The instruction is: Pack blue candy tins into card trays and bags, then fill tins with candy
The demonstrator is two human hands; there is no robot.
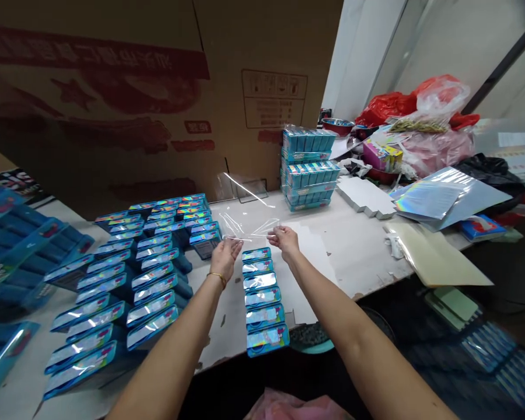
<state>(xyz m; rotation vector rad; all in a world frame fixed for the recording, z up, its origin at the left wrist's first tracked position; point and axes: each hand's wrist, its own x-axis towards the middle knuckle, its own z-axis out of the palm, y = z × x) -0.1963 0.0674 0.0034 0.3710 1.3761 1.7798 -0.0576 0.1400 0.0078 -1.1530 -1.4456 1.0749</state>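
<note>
Film: a clear, glossy, crinkled plastic film (247, 219) hangs between the two hands, just beyond the near row of boxes; it could crease or tear if the pulls are uneven.
Left hand: the bare left hand (227, 255) pinches the film's near edge, thumb and fingers together on it.
Right hand: the bare right hand (285, 240) pinches the same edge farther right, fingertips closed on it.
Six-box row: shiny blue, narrow cardboard boxes (262, 297) stand between the forearms; a brushing wrist could knock them askew.
Table front: the nearest box sits by the worn white tabletop's edge (219, 344), so a nudge might tip it off.
Left batch: more shiny blue cardboard boxes (155, 271) crowd near the left forearm, where a swinging elbow could topple some.
Hard to tell: glare blurs the film's outline, so sleeve or flat sheet is unclear; some fingertips are indistinct.
Cut off: blue boxes at the left border.
</note>
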